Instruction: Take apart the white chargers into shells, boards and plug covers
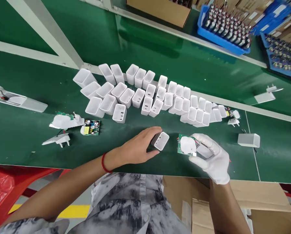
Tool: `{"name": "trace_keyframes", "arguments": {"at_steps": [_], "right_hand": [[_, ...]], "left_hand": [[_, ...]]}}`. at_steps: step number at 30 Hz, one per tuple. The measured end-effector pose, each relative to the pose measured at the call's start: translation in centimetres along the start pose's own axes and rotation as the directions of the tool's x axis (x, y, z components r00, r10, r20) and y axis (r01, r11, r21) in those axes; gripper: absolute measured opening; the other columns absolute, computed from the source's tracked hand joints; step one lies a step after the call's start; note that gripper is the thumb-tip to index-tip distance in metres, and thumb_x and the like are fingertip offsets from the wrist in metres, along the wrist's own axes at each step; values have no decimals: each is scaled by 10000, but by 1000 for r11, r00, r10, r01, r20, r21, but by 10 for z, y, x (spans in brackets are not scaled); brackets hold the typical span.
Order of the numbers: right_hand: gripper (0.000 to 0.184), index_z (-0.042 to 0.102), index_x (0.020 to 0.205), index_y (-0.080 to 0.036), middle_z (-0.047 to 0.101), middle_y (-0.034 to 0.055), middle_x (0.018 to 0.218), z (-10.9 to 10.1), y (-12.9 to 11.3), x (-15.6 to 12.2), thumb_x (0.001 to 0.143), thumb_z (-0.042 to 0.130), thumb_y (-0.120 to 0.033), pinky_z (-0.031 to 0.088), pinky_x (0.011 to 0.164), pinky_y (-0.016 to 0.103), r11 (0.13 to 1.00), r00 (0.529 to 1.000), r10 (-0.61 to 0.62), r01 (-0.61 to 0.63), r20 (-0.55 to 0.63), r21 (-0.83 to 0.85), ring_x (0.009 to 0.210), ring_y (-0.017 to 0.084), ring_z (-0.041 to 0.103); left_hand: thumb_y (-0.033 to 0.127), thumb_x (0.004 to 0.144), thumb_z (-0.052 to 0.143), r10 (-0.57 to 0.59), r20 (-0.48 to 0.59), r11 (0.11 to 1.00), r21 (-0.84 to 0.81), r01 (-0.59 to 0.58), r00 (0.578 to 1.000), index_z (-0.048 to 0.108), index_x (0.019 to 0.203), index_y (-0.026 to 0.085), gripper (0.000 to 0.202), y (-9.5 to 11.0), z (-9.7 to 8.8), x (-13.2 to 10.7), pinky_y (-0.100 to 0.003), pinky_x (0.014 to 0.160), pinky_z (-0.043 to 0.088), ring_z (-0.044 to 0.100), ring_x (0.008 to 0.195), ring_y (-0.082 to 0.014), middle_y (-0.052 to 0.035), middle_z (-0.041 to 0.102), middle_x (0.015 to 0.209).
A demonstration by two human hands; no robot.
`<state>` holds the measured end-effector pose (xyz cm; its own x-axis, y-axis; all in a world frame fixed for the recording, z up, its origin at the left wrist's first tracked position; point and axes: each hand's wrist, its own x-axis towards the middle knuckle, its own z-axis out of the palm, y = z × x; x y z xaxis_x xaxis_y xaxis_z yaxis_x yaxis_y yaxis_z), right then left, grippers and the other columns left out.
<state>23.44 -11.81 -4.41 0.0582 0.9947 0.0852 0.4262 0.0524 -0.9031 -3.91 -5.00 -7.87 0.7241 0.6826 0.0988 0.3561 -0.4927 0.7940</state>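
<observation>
In the head view, nearer the person than the rows of white boxes, the left hand pinched one glossy, open-ended box with dark slots; the gloved right hand gripped a green circuit board bearing a rounded white patch.

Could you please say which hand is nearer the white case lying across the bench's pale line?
Right: the right hand is just left of the white case; the left hand is farther left.
</observation>
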Motion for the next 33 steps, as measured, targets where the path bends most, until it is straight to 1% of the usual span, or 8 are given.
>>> {"name": "trace_keyframes", "arguments": {"at_steps": [2, 4, 7, 11, 14, 20, 25, 33], "right_hand": [[617, 613, 1243, -379, 651, 33, 1091, 2, -10, 5, 673, 829, -284, 598, 733, 379, 988, 990, -128, 133, 61, -84, 871, 207, 657], [674, 564, 1297, -372, 636, 36, 1034, 5, -22, 11, 683, 824, -276, 569, 715, 387, 935, 963, -242, 265, 122, -236, 855, 209, 635], [607, 545, 1278, -315, 630, 40, 956, 12, -40, 25, 721, 787, -305, 521, 725, 409, 732, 904, -342, 427, 256, -531, 854, 223, 614], [458, 579, 1145, -190, 649, 60, 936, 21, -60, 43, 761, 722, -393, 494, 731, 412, 440, 824, -356, 564, 441, -699, 827, 228, 611], [342, 613, 1028, -186, 651, 70, 894, 27, -69, 55, 765, 697, -388, 474, 714, 418, 313, 797, -302, 601, 523, -735, 765, 234, 594], [250, 602, 859, -215, 622, 55, 773, 35, -80, 73, 728, 696, -406, 439, 649, 399, 254, 777, -164, 629, 608, -735, 701, 247, 579], [213, 533, 719, -246, 516, 18, 636, 39, -85, 80, 762, 654, -417, 356, 593, 367, 206, 746, -93, 663, 660, -720, 576, 199, 480], [182, 532, 697, -246, 578, 47, 722, 44, -83, 80, 730, 684, -341, 330, 557, 355, 217, 720, -88, 688, 688, -692, 597, 204, 472]], "left_hand": [[257, 864, 639, 14, 55, 999, -33, -12, 998, 294, 1435, 211, 669, -6, -3, 7, -457, 1087, 454, 454, 1343, -276, -143, 473, 1434], [279, 847, 675, 43, 84, 999, -30, -41, 996, 372, 1393, 217, 627, -9, -3, 15, -466, 1063, 467, 493, 1292, -287, -124, 539, 1359], [307, 785, 754, 60, 38, 998, -22, -59, 997, 453, 1311, 195, 617, -13, 3, 24, -488, 1017, 492, 532, 1228, -309, -131, 592, 1266], [281, 800, 741, 70, -44, 996, -42, -72, 997, 447, 1307, 170, 597, -20, 11, 25, -482, 1051, 478, 524, 1264, -302, -157, 580, 1307], [301, 786, 762, 57, -60, 996, -63, -61, 997, 431, 1321, 189, 639, -24, 14, 25, -457, 1048, 489, 555, 1246, -285, -143, 586, 1324], [312, 741, 806, 47, -112, 997, -58, -54, 993, 434, 1300, 186, 683, -27, 17, 25, -435, 1025, 507, 595, 1198, -278, -139, 624, 1276], [286, 769, 782, 65, -121, 996, -56, -72, 990, 423, 1309, 233, 651, -26, 18, 24, -435, 1028, 502, 593, 1204, -269, -99, 633, 1267], [240, 767, 782, 82, -142, 994, -64, -92, 987, 438, 1288, 183, 627, -27, 19, 25, -415, 1021, 509, 595, 1194, -265, -125, 641, 1244]]}}
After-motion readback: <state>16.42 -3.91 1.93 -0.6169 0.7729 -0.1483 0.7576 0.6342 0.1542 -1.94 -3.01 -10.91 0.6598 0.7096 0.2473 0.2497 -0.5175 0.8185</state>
